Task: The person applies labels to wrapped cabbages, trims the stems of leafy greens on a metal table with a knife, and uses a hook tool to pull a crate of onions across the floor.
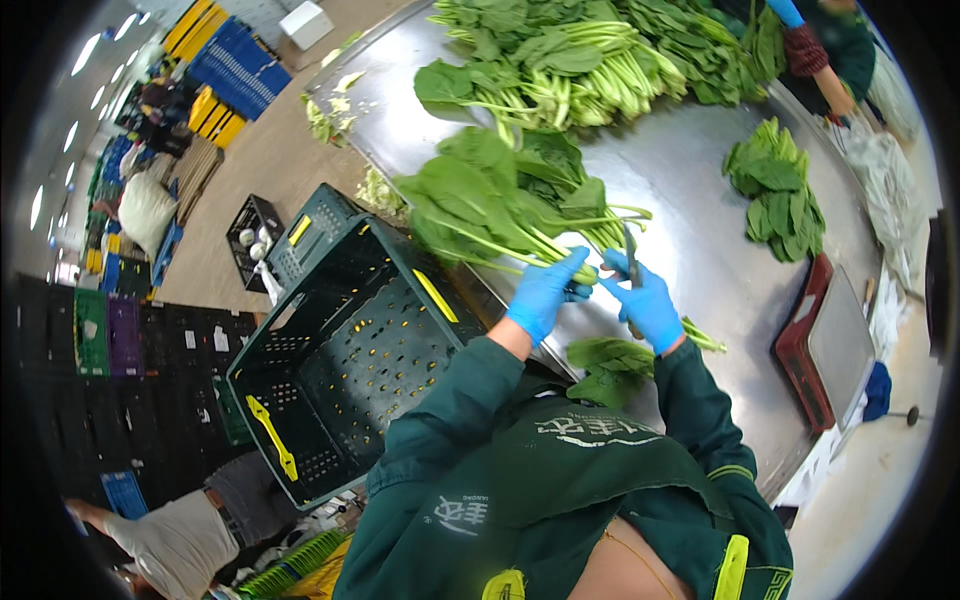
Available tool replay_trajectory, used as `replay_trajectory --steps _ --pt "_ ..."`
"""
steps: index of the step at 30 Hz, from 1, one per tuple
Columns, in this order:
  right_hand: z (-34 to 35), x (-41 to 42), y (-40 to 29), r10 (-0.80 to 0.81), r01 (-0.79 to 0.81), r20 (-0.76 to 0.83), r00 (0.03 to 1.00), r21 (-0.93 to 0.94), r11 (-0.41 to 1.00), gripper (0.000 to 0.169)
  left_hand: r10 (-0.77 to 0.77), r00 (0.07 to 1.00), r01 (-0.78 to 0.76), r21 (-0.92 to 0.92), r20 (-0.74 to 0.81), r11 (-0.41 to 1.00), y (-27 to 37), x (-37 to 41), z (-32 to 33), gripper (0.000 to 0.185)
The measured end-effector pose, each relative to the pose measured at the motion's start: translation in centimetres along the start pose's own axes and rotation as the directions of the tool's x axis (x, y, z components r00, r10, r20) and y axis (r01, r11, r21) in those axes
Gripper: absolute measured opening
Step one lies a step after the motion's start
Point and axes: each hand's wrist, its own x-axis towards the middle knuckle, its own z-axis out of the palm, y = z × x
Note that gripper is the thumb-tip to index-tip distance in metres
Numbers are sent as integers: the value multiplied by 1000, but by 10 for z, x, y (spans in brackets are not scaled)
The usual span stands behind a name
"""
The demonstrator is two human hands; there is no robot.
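My left hand, in a blue glove, is closed around the stem ends of a bunch of leafy greens, whose broad leaves point up and left over the table's edge. Close beside it, my right hand, also gloved in blue, grips a knife with the blade pointing away from me. The fingertips of both hands nearly meet at the stems. More loose greens lie behind the bunch, with some stems towards my right hand. Under my right wrist, other leaves rest near the table's front edge.
A large pile of greens covers the far part of the metal table. A small bunch and a red weighing scale are at right. An empty dark green crate stands left. A co-worker's gloved hand is at top right.
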Motion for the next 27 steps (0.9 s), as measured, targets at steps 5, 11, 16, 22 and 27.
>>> replay_trajectory --steps 5,11,16,22,27 --pt "10 -5 14 42 -37 -42 998 120 992 38 8 998 -22 216 65 976 0 -14 21 31" --pt "-3 -12 -2 171 -174 45 984 394 902 33 44 991 -69 204 124 976 -16 -12 9 24" --pt "-27 -20 0 146 -128 -32 989 320 939 31 67 994 -80 150 87 985 -16 -22 11 22" --pt "-137 -64 30 286 -289 65 956 49 956 34 -10 996 36 315 -83 948 13 -4 -42 25" --pt "-167 -70 39 427 -429 -133 894 -527 733 41 60 986 53 638 -153 769 -1 -1 -58 33"
